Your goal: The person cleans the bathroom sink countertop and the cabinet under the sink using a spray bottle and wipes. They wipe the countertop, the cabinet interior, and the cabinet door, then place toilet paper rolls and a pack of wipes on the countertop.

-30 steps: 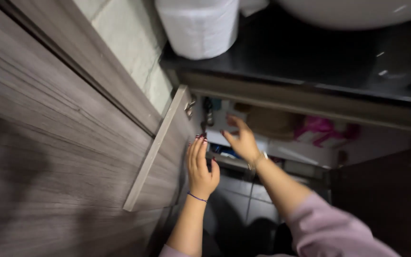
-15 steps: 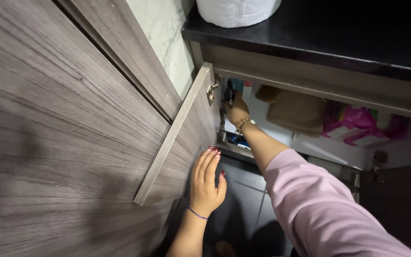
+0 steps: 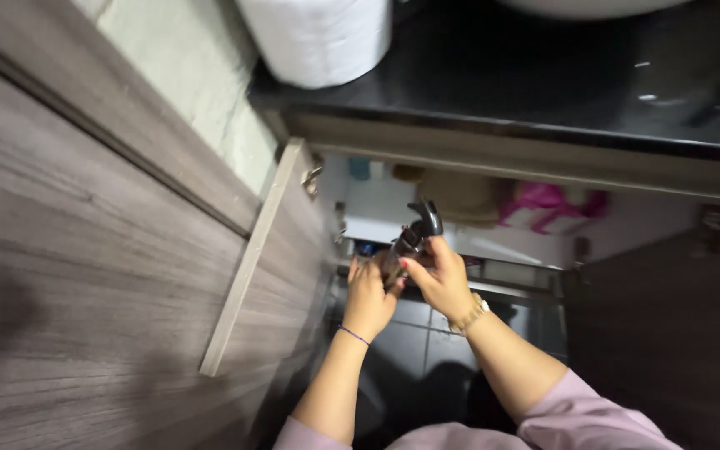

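Dim, softly blurred view; glare spots on the black countertop [image 3: 543, 75], floor in shadow.

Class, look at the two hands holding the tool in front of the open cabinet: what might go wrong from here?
1. Both the left hand and right hand grip the dark metal tool; its head points up and might slip onto the tiled floor.
2. The open cabinet door stands just beside the left hand and could be knocked.

Paper roll [image 3: 317, 37] on counter [image 3: 543, 75] above open cabinet [image 3: 460, 208]

Both hands [image 3: 406, 287] raised together, fingers curled closed
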